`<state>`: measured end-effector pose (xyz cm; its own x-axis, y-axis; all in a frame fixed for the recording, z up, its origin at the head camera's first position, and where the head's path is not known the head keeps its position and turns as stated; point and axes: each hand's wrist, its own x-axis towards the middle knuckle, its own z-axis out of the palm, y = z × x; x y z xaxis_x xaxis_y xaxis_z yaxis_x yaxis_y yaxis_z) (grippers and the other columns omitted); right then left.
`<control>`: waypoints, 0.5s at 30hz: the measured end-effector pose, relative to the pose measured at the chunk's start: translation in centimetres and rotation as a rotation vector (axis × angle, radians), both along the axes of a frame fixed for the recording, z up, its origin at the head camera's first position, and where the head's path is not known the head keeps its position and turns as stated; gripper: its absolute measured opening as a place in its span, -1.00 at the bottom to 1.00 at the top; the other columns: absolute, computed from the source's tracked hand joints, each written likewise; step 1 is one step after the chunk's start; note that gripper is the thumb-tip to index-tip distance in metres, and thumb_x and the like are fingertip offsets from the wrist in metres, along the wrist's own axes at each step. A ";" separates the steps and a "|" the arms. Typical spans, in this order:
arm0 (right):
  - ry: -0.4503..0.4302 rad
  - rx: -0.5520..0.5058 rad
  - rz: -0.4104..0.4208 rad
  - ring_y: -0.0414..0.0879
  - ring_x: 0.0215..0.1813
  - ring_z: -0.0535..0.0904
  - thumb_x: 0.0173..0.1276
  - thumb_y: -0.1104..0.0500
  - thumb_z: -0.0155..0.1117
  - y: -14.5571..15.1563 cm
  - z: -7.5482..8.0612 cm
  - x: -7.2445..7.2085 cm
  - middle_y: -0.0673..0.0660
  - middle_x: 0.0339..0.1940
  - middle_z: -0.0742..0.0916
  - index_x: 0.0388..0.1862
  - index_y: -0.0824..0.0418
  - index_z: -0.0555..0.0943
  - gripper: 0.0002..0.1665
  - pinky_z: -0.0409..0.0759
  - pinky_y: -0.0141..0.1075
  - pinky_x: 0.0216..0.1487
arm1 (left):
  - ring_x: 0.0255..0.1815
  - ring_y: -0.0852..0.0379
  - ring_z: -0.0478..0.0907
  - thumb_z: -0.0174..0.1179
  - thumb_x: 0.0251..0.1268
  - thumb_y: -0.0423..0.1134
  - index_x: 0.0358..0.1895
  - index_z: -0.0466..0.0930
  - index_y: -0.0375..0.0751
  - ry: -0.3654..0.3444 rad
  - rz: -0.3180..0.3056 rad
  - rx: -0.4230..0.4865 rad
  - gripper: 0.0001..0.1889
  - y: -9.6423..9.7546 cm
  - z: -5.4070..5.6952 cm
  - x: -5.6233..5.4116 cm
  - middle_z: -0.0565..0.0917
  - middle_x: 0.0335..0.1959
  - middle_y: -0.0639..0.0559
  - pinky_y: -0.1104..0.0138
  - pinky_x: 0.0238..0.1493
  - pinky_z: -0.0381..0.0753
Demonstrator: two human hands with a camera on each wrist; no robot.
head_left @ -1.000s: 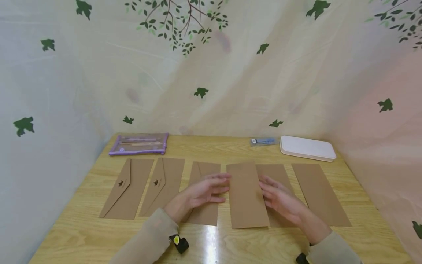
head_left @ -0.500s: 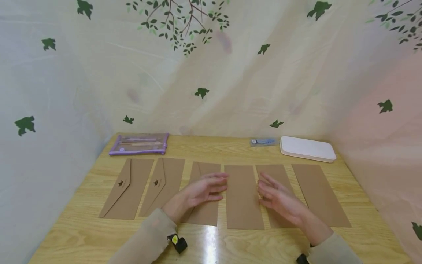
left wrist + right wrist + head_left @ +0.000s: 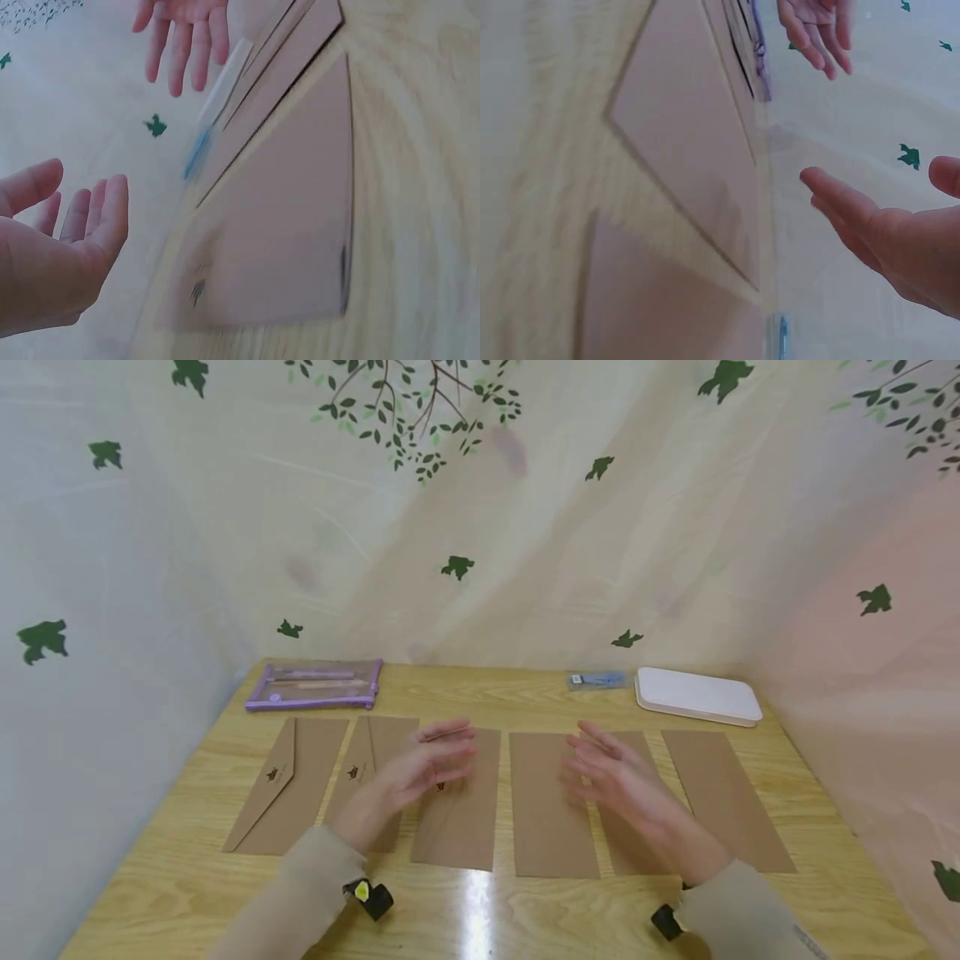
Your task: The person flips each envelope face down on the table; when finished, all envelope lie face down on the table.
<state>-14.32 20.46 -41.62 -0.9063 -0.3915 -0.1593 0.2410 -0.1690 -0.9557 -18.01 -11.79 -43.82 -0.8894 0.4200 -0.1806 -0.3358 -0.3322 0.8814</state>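
Note:
My left hand [image 3: 420, 768] hovers over the third envelope [image 3: 461, 827] from the left, its fingers relaxed and holding nothing. Opposite it, my right hand [image 3: 630, 789] hangs with loose, spread fingers above the gap between the fourth envelope [image 3: 551, 839] and the fifth envelope [image 3: 630, 843]. Both palms face inward. All these brown paper envelopes lie flat in one row. A pointed flap and small dark print mark the leftmost envelope [image 3: 307, 802]; the second envelope [image 3: 386, 735] looks alike, partly covered by my left hand. The rightmost envelope [image 3: 727, 802] shows a plain face.
A clear pencil pouch [image 3: 315, 685] with purple edging lies at the back left of the wooden table [image 3: 480, 693]. Toward the back right are a small blue item in a clear packet [image 3: 597, 681] and a white flat case [image 3: 697, 695]. A leaf-patterned curtain [image 3: 375, 568] encloses the table.
The fourth envelope, earlier raised between my hands, came down flat in the row. My hands have since lifted away from it and moved apart, the left one going left.

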 end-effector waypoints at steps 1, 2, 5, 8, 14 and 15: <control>-0.001 -0.013 -0.002 0.39 0.57 0.03 0.66 0.18 -0.03 -0.3 0.1 -0.3 0.36 0.65 0.05 0.68 0.23 -0.21 -0.17 0.21 0.26 0.45 | 0.22 -0.08 0.56 0.06 0.46 -0.52 0.47 0.25 -0.41 0.002 0.014 -0.005 -0.46 -0.6 0.1 -0.1 0.56 0.26 -0.11 -0.06 0.34 0.46; -0.004 -0.023 -0.006 0.39 0.56 0.07 0.65 0.18 -0.01 -0.6 0.2 -0.5 0.34 0.64 0.09 0.68 0.21 -0.18 -0.17 0.24 0.25 0.44 | 0.22 -0.08 0.56 0.06 0.46 -0.52 0.48 0.26 -0.40 0.003 0.026 -0.012 -0.45 -1.1 0.1 -0.3 0.55 0.28 -0.15 -0.04 0.33 0.47; -0.003 -0.034 -0.018 0.39 0.53 0.17 0.63 0.18 0.02 -1.7 0.4 -1.1 0.31 0.62 0.18 0.68 0.17 -0.10 -0.19 0.34 0.20 0.41 | 0.36 -0.22 0.43 0.01 0.51 -0.50 0.53 0.16 -0.41 0.004 0.012 -0.029 -0.43 -2.7 -0.1 -0.5 0.35 0.45 -0.33 -0.01 0.36 0.45; 0.012 -0.036 -0.022 0.39 0.53 0.17 0.63 0.22 -0.01 -3.2 0.1 -1.7 0.35 0.61 0.20 0.67 0.21 -0.07 -0.23 0.39 0.18 0.38 | 0.50 -0.34 0.19 -0.07 0.57 -0.45 0.57 0.00 -0.44 -0.009 -0.045 -0.065 -0.40 -4.3 -0.5 -0.3 0.12 0.55 -0.42 -0.05 0.43 0.34; -0.014 -0.056 -0.014 0.41 0.55 0.08 0.58 0.31 -0.05 -6.0 -1.2 -2.1 0.44 0.60 0.12 0.66 0.30 -0.11 -0.21 0.30 0.25 0.42 | 0.57 -0.32 0.02 -0.09 0.63 -0.33 0.61 -0.07 -0.36 -0.079 -0.135 -0.140 -0.38 -6.8 -1.0 0.9 0.02 0.58 -0.39 -0.09 0.45 0.29; -0.026 -0.050 -0.003 0.41 0.55 0.08 0.58 0.31 -0.04 -6.4 -1.5 -2.1 0.44 0.61 0.11 0.66 0.29 -0.11 -0.20 0.28 0.25 0.42 | 0.58 -0.31 0.01 -0.09 0.63 -0.32 0.61 -0.08 -0.36 -0.086 -0.142 -0.134 -0.38 -7.1 -1.1 1.1 0.01 0.59 -0.39 -0.09 0.45 0.29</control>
<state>-16.43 14.08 -43.07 -0.9033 -0.3968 -0.1629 0.2648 -0.2172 -0.9395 -16.90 -18.86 -44.94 -0.8019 0.5071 -0.3159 -0.4467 -0.1577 0.8807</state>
